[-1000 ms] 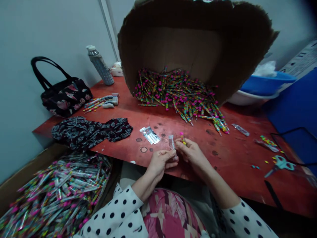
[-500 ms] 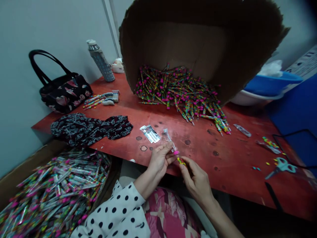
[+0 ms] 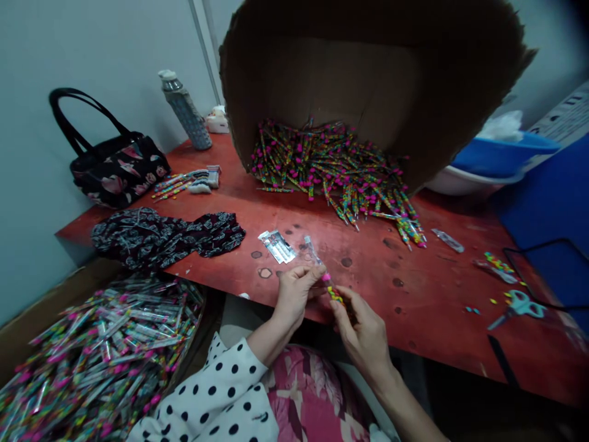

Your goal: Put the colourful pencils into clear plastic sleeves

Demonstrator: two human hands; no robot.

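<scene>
In front of me, over the table's near edge, is a slim colourful stick [image 3: 335, 295] with a pink end, like those in the large box. My right hand [image 3: 365, 334] grips its lower part, fingers closed around it. My left hand [image 3: 294, 293] pinches a clear plastic sleeve [image 3: 311, 250] by the pink end, the sleeve's free end pointing away from me. Part of the stick seems to lie inside the sleeve; how far is hidden by my fingers. Flat silvery packets [image 3: 277, 247] lie on the table just beyond my left hand.
A cardboard box [image 3: 368, 80] on its side spills many sticks [image 3: 331, 159] onto the red table [image 3: 442, 288]. Wrapped sticks [image 3: 110, 344] fill a lower left box. Around are a scarf [image 3: 161, 236], handbag [image 3: 122, 169], bottle [image 3: 186, 113], scissors [image 3: 518, 307] and blue basin [image 3: 501, 156].
The stick and sleeve are still in my hands, which have shifted very slightly. My right fingers sit a little higher around the stick. The whole view has moved slightly.
</scene>
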